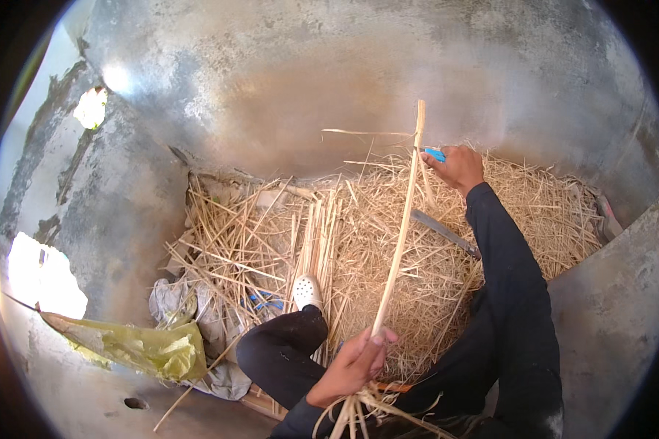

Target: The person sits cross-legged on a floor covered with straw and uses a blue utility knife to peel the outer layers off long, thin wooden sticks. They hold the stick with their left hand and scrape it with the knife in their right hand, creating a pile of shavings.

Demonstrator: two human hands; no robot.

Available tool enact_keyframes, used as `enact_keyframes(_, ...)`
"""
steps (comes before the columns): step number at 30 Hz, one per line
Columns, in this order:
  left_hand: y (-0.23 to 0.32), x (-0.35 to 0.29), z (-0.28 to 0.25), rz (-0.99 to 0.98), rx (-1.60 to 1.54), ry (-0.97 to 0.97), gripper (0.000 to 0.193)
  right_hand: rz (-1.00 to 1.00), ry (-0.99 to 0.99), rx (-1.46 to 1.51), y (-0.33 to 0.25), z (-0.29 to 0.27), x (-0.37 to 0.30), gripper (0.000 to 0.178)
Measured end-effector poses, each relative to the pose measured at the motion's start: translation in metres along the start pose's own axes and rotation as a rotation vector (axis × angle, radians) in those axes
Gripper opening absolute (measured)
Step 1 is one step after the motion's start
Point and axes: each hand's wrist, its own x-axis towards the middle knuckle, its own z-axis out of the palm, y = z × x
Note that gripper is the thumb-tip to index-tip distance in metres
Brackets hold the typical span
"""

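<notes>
A long, pale bamboo strip (400, 249) slants away from me above the shavings. My left hand (354, 368) is closed around its near end, by my lap. Farther out, my right hand (458, 168) grips a small blue-handled knife (435, 154) against the strip near its far end; the blade is too small to make out clearly. A thin peeled sliver (366, 132) juts leftward from the strip there. Below my left hand, several loose split ends (359, 413) fan out. A long dark blade (447, 233) lies on the shavings under my right forearm.
Curled shavings (534, 212) heap up against the grey wall (329, 80). Cut strips (318, 234) lie beside my foot in a light clog (307, 292). Left of my knee are crumpled grey sacks (205, 307) and a yellow-green sheet (146, 347). A low slab (622, 293) borders the right.
</notes>
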Motion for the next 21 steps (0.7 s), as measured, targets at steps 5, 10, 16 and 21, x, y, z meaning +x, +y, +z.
enact_keyframes(5, -0.013, -0.051, 0.007, -0.184, 0.131, -0.211, 0.035, 0.697, 0.145, 0.291, 0.107, 0.009, 0.018, 0.083)
enact_keyframes(10, -0.002, -0.029, -0.006, -0.034, 0.124, 0.066, 0.036, 0.614, -0.144, 0.198, 0.18, 0.042, -0.024, 0.096)
enact_keyframes(16, 0.013, 0.015, -0.011, 0.055, -0.066, 0.078, 0.031, 0.431, -0.318, 0.087, 0.127, -0.011, -0.047, 0.091)
enact_keyframes(21, 0.011, 0.024, -0.014, 0.081, -0.063, 0.093, 0.032, -0.014, -0.305, 0.203, 0.002, -0.06, -0.078, 0.08)
